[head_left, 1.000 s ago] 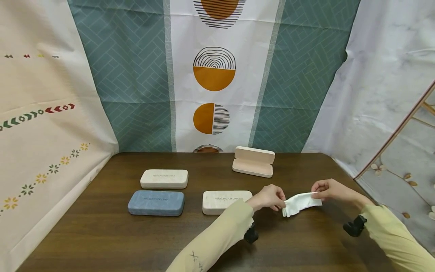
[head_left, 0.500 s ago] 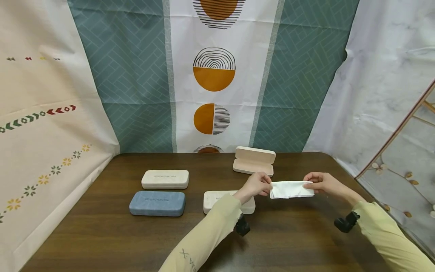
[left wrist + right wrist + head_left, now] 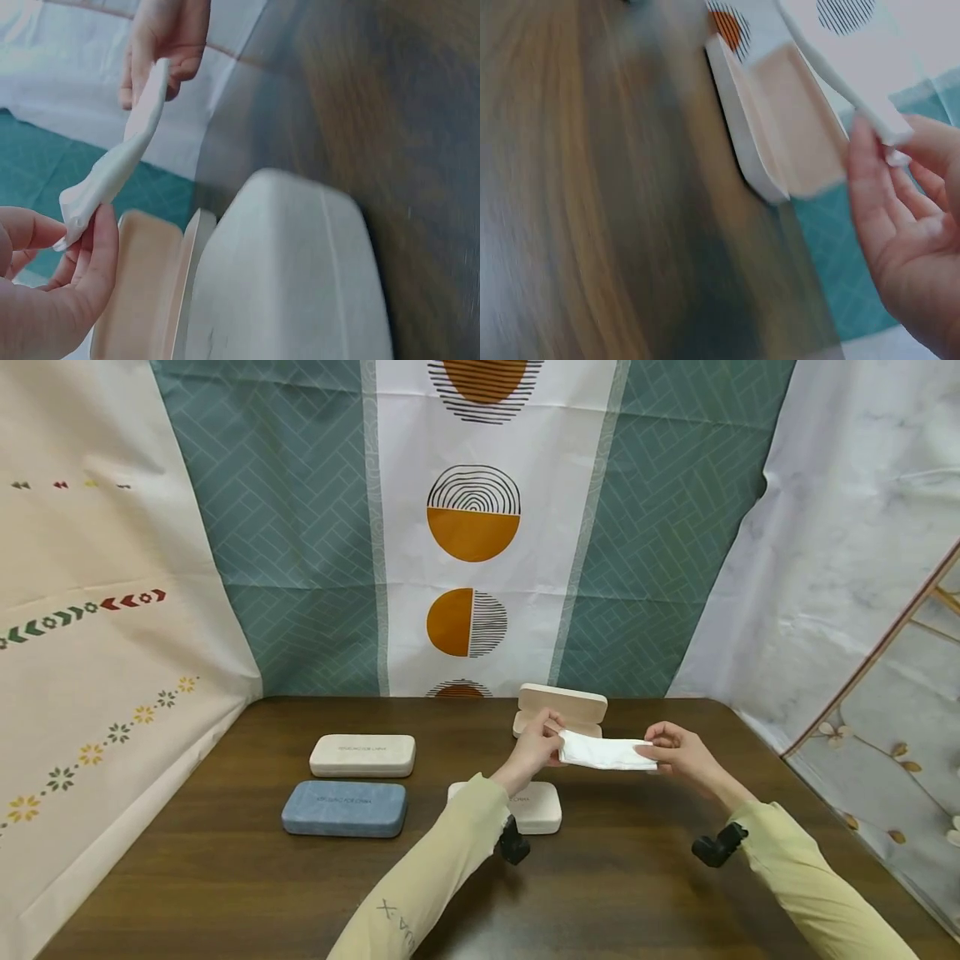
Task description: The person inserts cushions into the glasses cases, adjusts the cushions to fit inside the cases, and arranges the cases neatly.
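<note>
A folded white cloth (image 3: 607, 752) is stretched in a long strip between my two hands, raised over the table. My left hand (image 3: 534, 745) pinches its left end between thumb and fingers, as the left wrist view also shows at the cloth's near end (image 3: 101, 184). At the other end, my right hand (image 3: 678, 756) pinches the cloth with thumb and fingertips. Just behind the cloth stands an open glasses case (image 3: 564, 700) with a pale peach lining; the cloth and left hand cover part of its lower half. In the right wrist view the open case (image 3: 795, 120) appears beyond the fingers.
A closed white glasses case (image 3: 538, 810) lies under my left forearm, partly hidden. Further left are another closed white case (image 3: 363, 755) and a closed blue case (image 3: 345, 808). The brown wooden table (image 3: 637, 877) ends at hanging patterned curtains (image 3: 472, 568).
Both hands have lifted the cloth and carried it left and away from me, to the front of the open case. The cloth, slanted and drooping before, is now held out fairly level.
</note>
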The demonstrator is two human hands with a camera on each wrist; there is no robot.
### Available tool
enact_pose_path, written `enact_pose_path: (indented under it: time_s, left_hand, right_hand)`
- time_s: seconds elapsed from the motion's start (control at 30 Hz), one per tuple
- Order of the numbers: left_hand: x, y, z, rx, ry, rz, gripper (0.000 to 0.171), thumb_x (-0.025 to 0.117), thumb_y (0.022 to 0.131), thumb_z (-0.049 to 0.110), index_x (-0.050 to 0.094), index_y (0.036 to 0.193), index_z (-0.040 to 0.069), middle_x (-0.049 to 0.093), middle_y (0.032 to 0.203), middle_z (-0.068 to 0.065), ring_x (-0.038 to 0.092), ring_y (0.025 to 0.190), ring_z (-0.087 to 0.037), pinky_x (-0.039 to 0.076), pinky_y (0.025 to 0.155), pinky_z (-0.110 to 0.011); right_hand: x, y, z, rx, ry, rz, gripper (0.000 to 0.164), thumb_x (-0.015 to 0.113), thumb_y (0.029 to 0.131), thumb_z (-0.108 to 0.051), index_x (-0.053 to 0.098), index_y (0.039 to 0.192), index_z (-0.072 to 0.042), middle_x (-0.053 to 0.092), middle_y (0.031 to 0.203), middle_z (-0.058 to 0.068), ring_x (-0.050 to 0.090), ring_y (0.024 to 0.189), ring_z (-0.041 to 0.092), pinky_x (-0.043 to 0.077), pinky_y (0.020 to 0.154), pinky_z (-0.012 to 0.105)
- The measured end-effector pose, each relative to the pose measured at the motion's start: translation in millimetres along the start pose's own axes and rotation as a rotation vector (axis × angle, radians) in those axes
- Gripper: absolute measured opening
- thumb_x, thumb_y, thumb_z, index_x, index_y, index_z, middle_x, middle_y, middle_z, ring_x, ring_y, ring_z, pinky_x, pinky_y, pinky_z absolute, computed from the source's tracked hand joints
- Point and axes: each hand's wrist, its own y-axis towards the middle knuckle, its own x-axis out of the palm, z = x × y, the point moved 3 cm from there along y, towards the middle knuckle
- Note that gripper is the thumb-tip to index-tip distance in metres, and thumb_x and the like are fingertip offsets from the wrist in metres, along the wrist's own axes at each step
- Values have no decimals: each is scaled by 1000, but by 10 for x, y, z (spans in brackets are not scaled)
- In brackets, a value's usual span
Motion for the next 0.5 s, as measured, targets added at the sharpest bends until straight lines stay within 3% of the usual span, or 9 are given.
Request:
enact_pose_path:
  time_s: [0.23, 0.5]
  left_hand:
    - [-268, 53, -5, -19, 38, 20, 8, 50, 86, -9, 57, 89, -9, 50, 89, -13, 52, 67, -22, 50, 65, -42]
    - [-501, 99, -45, -112, 106, 64, 11, 60, 80, -7, 64, 91, -9, 56, 98, -9, 54, 69, -16, 50, 67, -31]
  right_hand:
    - [268, 143, -39, -61, 34, 65, 23, 70, 80, -9, 55, 91, 3, 62, 78, 6, 59, 68, 16, 51, 66, 39]
    - [459, 257, -17, -40, 98, 42, 33, 69, 81, -6, 54, 103, 13, 61, 85, 12, 60, 72, 18, 50, 69, 34]
